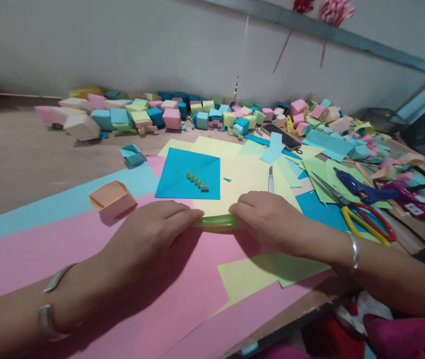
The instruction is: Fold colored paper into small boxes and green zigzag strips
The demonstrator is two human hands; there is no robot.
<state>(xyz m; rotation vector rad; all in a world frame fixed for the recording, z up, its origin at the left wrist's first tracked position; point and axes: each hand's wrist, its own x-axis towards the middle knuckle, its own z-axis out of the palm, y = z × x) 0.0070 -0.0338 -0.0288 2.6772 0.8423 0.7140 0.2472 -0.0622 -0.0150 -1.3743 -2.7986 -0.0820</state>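
Observation:
Between my two hands is a narrow folded strip of green paper [217,221], lying low over the pink and yellow sheets. My left hand [156,227] pinches its left end, and my right hand [264,217] grips the right end. Most fingertips are hidden behind the knuckles. Just beyond lies a blue paper square [193,172], bearing a small green zigzag-folded strip [197,181]. A craft knife [271,179] rests on the yellow paper past my right hand. Left of the strip sits an open peach paper box [113,199], with a smaller teal paper box [132,155] behind it.
A long row of coloured paper cubes [171,118] lines the wall. At right lie scissors [361,212], a blue glue gun [357,185] with cables and a phone [281,137]. Large pink sheets [66,249] cover the near table. Its edge [283,334] runs along the lower right.

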